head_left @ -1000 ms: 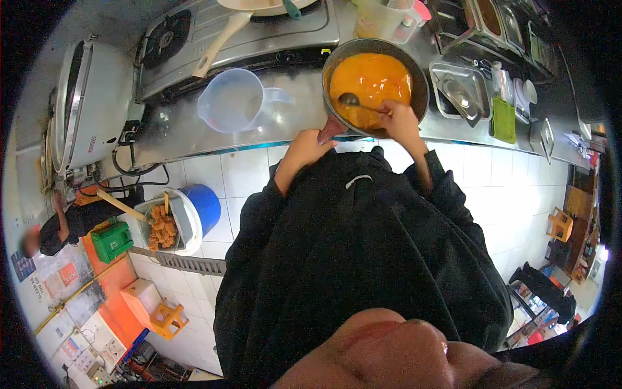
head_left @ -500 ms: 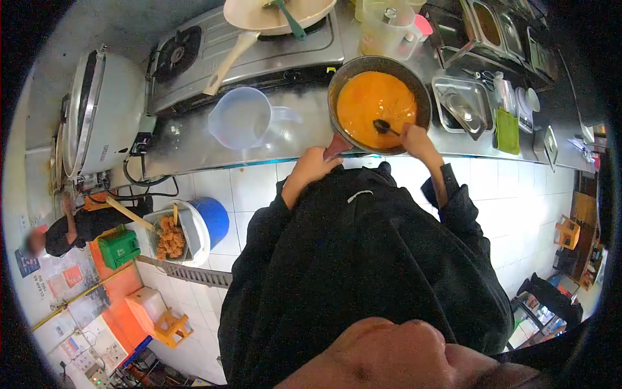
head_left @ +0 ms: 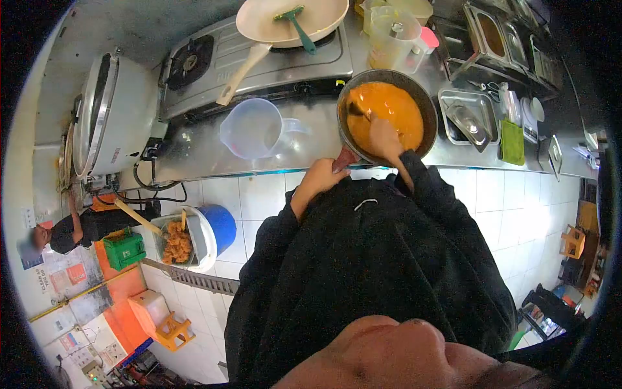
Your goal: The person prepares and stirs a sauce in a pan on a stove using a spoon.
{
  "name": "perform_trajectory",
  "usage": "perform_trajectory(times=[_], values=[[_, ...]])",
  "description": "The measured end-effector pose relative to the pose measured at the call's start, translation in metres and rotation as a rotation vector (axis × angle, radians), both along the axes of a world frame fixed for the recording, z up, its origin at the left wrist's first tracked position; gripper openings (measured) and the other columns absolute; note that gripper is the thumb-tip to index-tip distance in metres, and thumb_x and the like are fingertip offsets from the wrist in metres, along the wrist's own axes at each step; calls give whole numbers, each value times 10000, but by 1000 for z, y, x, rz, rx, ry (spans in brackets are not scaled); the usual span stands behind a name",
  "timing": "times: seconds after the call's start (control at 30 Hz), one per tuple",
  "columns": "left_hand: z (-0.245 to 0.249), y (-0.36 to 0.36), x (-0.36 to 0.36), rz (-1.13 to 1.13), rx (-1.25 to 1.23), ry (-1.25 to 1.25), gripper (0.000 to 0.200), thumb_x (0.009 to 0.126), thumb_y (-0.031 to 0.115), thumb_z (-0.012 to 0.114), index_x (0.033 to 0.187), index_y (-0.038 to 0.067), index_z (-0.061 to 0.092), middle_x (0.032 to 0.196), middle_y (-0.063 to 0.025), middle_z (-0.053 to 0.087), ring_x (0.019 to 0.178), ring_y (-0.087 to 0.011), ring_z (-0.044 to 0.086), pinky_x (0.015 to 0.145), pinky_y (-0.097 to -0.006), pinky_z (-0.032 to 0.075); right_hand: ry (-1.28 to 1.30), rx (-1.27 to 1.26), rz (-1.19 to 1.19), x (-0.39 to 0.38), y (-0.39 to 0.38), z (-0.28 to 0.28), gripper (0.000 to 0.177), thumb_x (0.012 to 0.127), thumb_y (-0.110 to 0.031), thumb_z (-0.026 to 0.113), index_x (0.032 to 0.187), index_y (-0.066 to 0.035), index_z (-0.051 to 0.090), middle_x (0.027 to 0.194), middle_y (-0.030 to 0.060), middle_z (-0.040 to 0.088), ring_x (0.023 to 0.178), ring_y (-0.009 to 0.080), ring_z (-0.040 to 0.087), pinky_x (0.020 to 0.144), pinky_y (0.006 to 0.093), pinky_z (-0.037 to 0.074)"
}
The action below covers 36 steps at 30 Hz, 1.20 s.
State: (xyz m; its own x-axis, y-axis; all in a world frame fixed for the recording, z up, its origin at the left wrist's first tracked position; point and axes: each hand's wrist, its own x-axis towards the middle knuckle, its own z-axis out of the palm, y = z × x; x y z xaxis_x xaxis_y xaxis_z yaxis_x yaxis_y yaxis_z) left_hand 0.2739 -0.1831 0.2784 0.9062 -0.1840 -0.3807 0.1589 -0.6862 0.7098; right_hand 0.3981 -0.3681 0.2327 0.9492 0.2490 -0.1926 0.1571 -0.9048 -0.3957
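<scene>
A dark speckled pan (head_left: 430, 120) sits at the front of the steel counter, holding thick orange sauce (head_left: 402, 104). Its reddish-brown handle (head_left: 345, 157) points toward my body, and my left hand (head_left: 321, 176) is closed around it. Over the sauce, my right hand (head_left: 386, 139) is closed on a dark spoon (head_left: 356, 109), whose head dips in at the pan's left side. Part of the spoon's handle is hidden by my fingers. Left of the pan stands a translucent measuring jug (head_left: 251, 128).
Behind the jug, a gas stove (head_left: 210, 81) carries a cream pan (head_left: 259, 16) with a green brush-like utensil (head_left: 303, 35). Metal trays (head_left: 447, 107) and a green cloth (head_left: 512, 142) lie right. A person (head_left: 71, 235) and a bin with fried food (head_left: 176, 245) are at left.
My right hand has swept the spoon from the near side of the sauce to the left side, reaching further over the pan. My left hand keeps its hold on the handle.
</scene>
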Motion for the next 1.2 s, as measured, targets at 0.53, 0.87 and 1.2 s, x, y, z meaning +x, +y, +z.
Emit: perform_trajectory(times=[0.53, 0.87, 1.2], values=[[-14, -1, -3, 74, -100, -181, 424, 747, 350, 684, 955, -11, 604, 876, -234, 620, 852, -400, 592, 718, -417, 463, -29, -250, 43, 24, -124, 47, 244, 868, -156, 426, 1018, -33, 574, 820, 235, 638, 750, 408, 637, 642, 489, 524], [-16, 0, 0, 16, -41, -12, 416, 741, 340, 688, 962, -2, 605, 897, -230, 624, 894, -401, 586, 746, -427, 462, 126, -178, 122, -40, -67, 40, 272, 869, -164, 389, 1044, -28, 547, 822, 241, 634, 786, 397, 634, 667, 503, 509], [-12, -1, -3, 27, -40, -136, 425, 778, 411, 657, 849, -6, 615, 640, -201, 581, 671, -378, 594, 621, -413, 457, 53, 262, 83, -23, -8, -9, 283, 874, -222, 406, 1031, -35, 548, 873, 299, 602, 825, 467, 595, 738, 539, 460]])
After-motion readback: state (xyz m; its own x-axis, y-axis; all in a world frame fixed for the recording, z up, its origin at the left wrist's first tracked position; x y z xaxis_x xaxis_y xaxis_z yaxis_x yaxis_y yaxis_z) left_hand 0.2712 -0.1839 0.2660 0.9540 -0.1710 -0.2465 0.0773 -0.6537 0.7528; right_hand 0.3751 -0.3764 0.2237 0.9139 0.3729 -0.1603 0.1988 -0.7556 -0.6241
